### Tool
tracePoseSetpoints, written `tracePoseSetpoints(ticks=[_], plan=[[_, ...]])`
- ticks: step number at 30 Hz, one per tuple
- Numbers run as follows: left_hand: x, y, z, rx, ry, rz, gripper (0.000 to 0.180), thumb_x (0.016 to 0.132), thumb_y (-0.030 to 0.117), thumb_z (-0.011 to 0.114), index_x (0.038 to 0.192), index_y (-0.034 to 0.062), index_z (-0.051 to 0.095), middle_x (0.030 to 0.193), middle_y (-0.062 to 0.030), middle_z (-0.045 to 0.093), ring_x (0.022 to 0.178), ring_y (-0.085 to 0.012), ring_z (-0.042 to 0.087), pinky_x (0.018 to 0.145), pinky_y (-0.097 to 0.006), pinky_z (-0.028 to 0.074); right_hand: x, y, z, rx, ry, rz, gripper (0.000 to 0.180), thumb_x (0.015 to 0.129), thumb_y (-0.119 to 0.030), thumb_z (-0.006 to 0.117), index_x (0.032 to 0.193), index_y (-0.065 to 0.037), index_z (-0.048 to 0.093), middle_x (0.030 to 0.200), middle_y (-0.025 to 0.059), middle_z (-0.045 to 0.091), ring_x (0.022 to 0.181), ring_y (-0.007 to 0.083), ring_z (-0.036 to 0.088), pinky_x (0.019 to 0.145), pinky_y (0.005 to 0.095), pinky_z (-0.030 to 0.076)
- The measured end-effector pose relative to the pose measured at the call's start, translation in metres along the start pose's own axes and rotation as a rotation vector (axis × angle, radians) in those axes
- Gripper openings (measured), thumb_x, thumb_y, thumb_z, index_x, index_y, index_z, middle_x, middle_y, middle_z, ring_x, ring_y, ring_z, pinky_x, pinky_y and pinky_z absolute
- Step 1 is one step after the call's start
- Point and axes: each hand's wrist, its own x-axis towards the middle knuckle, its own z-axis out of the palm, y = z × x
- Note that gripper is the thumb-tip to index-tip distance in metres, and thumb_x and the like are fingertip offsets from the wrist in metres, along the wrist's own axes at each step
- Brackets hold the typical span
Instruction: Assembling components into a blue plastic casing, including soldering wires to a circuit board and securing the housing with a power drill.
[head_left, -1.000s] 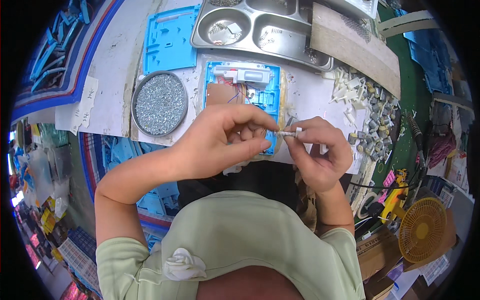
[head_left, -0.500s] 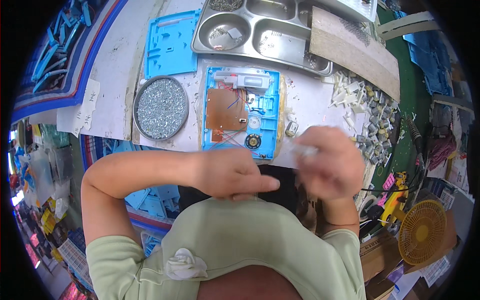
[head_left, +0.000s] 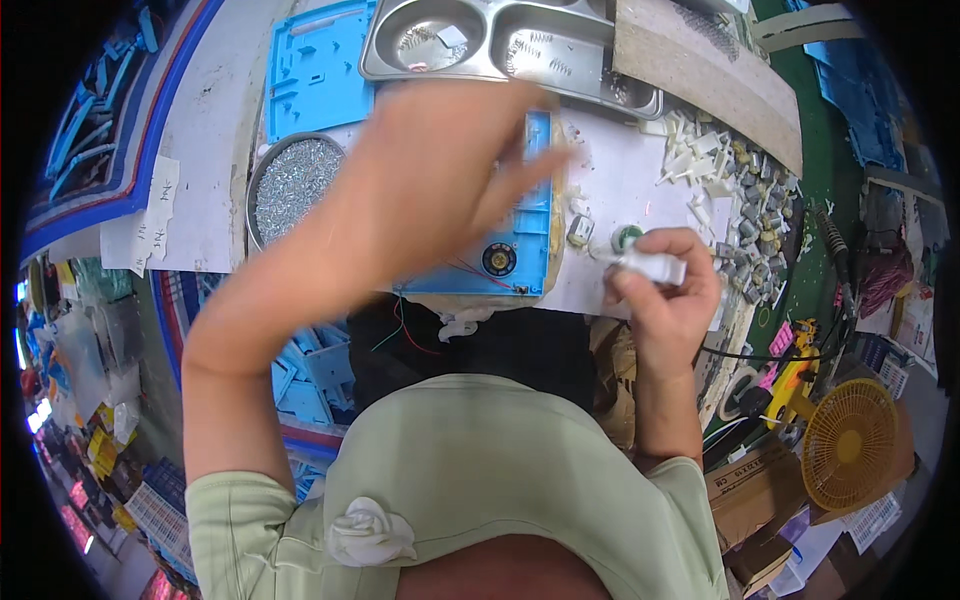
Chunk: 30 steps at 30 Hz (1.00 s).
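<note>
Blurred by motion, my left hand (head_left: 430, 170) is over the blue plastic casing (head_left: 538, 215), just below the metal tray. Its thumb sticks out to the right; whether the fingers hold anything cannot be made out. Much of the casing lies hidden under that hand and forearm; a round black speaker (head_left: 499, 260) and thin wires show at its near end. My right hand (head_left: 675, 300) is closed on a small white plastic piece (head_left: 655, 267), held between thumb and fingers right of the casing. Close by is a small round green item (head_left: 627, 238), beside a little metal motor (head_left: 580, 231).
A round dish of small metal screws (head_left: 295, 190) stands left of the casing. Behind are a blue plastic panel (head_left: 318, 85), a steel compartment tray (head_left: 485, 72) with springs, and a board (head_left: 705, 85). White plastic parts (head_left: 695, 160) and several small motors (head_left: 755, 230) lie piled at the right.
My left hand has moved up and away from my body, over the casing. The right hand has shifted slightly right, and the white piece in it shows more clearly.
</note>
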Motion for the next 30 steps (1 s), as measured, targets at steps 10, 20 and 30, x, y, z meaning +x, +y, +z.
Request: tracePoseSetpoints(ticks=[10,20,30], plan=[[-0.089,0.035,0.016,-1.26,-0.401,-0.706,0.014,0.103,0.01,0.059,0.109,-0.0008,0.067,0.082,-0.0032,0.068,0.06,-0.0047,0.056,0.053,-0.02,0.043,0.011,-0.013,0.009,-0.443,-0.759,-0.557,0.05,0.073,-0.006,0.086,0.12,0.0,0.07,0.089,0.0114,0.073,0.075,0.0289,0.069,0.07,0.0368,0.055],[-0.029,-0.001,0.048,0.259,-0.22,0.015,0.015,0.088,0.019,0.07,0.091,0.0047,0.07,0.077,-0.0136,0.07,0.07,-0.0319,0.069,0.063,-0.042,0.055,-0.009,0.012,-0.003,0.407,-0.418,0.071,0.052,0.104,-0.045,0.052,0.129,-0.001,0.042,0.114,0.0375,0.063,0.091,0.0397,0.072,0.092,0.0487,0.054],[-0.031,-0.006,0.046,-0.013,-0.102,-0.134,0.009,0.085,0.01,0.074,0.089,0.0026,0.071,0.072,-0.0095,0.067,0.066,-0.0224,0.066,0.061,-0.032,0.051,0.021,0.01,-0.022,-0.183,-0.318,-0.307,0.028,0.088,-0.014,0.075,0.111,0.0,0.069,0.107,0.016,0.065,0.106,0.0263,0.059,0.095,0.0388,0.046]])
